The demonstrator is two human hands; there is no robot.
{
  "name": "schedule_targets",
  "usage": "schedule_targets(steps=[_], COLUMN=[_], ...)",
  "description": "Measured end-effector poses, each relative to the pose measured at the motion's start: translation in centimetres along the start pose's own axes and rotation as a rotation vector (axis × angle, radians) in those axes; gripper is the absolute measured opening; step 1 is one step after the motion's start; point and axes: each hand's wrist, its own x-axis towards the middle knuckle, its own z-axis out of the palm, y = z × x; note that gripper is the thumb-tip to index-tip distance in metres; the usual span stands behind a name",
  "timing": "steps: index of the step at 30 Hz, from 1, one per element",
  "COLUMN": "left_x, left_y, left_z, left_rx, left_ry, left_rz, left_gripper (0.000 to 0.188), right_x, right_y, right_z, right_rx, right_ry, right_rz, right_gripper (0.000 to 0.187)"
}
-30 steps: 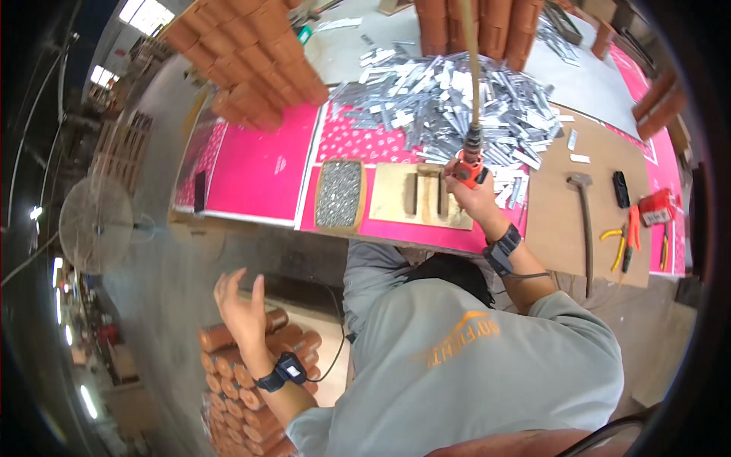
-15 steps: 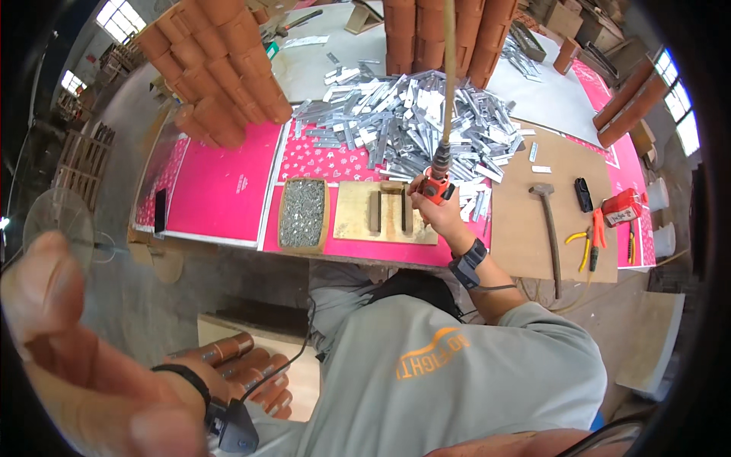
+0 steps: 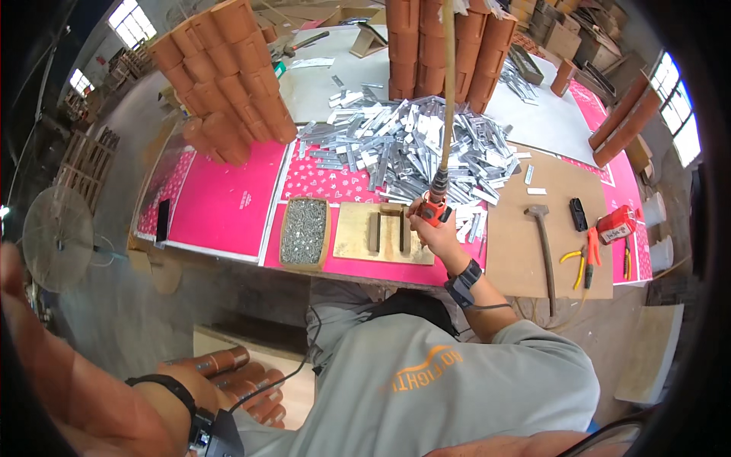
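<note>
My right hand [image 3: 434, 226] is closed round a red hand-held air tool [image 3: 435, 210], from which a tan hose [image 3: 448, 91] runs straight up. The tool is over the right side of a pale wooden board [image 3: 354, 242] carrying a U-shaped brown wooden frame [image 3: 392, 217]. Close to the camera at the lower left, my left hand [image 3: 76, 381] is raised with fingers apart and nothing visible in it; the picture's edge cuts off part of it. Left of the board is a box [image 3: 304, 232] of small grey metal pieces. Beyond lies a heap of flat silvery metal strips [image 3: 411, 141].
Stacks of brown curved tiles [image 3: 228, 76] stand at the far left and back middle [image 3: 403, 53]. At the right lie a hammer [image 3: 544, 251], yellow-handled pliers [image 3: 580, 266], a black object [image 3: 579, 214] and a red packet [image 3: 615, 225]. More brown curved pieces [image 3: 259, 381] lie below my left wrist.
My left hand has moved left, partly out of the picture. My right hand keeps its grip on the air tool near the board. The whole view has shifted slightly, with the table lower in it.
</note>
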Motion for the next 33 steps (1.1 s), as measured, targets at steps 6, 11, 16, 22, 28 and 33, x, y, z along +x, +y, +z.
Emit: schedule_targets(steps=[6,11,16,22,28,33], left_x=[-0.1,3.4,-5.8,-18.9,-22.6,-26.2], left_y=[-3.9,-7.5,-15.1,-16.1,-15.6,-15.8], left_z=[0.8,9.1,19.4,28.9,27.3,28.8], left_rx=[0.138,-0.244,-0.435,-0.51,-0.346,-0.391], left_ry=[0.472,0.389,0.016,-0.026,0.357,0.251], left_rz=[-0.05,-0.101,-0.572,-0.937,-1.03,-1.085], left_gripper=[0.028,0.009,0.02,0.02,0.023,0.03], right_x=[-0.7,-0.8,-0.5,0.6,0.4,0.8], right_y=[-0.5,3.8,5.0,2.1,1.7,3.5], right_z=[0.3,-0.7,-2.7,-1.3,-1.0,-3.1], right_rx=[-0.032,-0.019,-0.135,-0.083,-0.167,-0.15], right_ry=[0.031,0.16,0.136,0.026,0.018,0.053], right_rz=[0.002,0.086,0.026,-0.017,-0.064,-0.018], right_gripper=[0.014,0.013,0.017,0.015,0.024,0.027])
